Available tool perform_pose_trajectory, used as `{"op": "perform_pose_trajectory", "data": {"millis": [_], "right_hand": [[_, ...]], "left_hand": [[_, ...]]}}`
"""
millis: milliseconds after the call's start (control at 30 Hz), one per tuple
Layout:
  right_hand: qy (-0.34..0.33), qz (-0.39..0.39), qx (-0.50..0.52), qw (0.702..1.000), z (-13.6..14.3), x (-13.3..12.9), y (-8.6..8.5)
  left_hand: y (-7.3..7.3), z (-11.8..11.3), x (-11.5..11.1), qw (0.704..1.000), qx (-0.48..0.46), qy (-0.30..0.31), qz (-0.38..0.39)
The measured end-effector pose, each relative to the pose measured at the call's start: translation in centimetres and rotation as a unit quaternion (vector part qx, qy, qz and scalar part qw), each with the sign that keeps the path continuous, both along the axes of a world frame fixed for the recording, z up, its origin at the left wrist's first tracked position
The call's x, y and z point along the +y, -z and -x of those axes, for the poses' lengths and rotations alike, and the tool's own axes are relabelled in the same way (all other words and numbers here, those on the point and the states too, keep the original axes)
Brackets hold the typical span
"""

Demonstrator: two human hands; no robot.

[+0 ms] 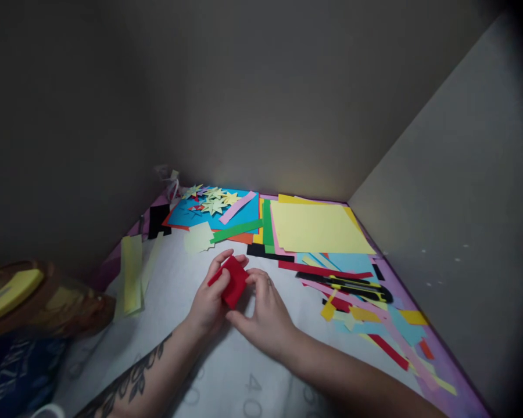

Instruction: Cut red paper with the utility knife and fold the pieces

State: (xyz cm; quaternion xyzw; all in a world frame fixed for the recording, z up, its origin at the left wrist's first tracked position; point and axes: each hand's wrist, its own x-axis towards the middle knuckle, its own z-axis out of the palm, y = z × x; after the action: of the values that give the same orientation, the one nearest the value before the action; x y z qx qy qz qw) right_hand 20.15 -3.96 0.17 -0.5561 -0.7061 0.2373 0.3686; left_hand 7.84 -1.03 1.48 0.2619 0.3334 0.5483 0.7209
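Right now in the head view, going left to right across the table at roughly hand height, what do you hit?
Pale yellow paper strips → left hand → red folded paper, held by both hands → right hand → yellow-and-black utility knife → orange-yellow scrap.

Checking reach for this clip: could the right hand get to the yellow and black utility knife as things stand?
Probably yes: the right hand holds folded red paper, but the yellow and black utility knife lies uncovered on paper scraps just to its right.
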Motion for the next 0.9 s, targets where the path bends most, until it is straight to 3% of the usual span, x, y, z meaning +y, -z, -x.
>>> {"op": "perform_pose_trajectory", "data": {"millis": [333, 900], "right_hand": [[0.020, -0.020, -0.026, 0.999, -0.32, 0.42, 0.25], [-0.036, -0.065, -0.131, 0.989, -0.84, 0.82, 0.63]], "left_hand": [[-0.02, -0.02, 0.19, 1.000, -0.009, 0.000, 0.008], [0.16, 0.08, 0.63, 0.995, -0.047, -0.031, 0.082]]}}
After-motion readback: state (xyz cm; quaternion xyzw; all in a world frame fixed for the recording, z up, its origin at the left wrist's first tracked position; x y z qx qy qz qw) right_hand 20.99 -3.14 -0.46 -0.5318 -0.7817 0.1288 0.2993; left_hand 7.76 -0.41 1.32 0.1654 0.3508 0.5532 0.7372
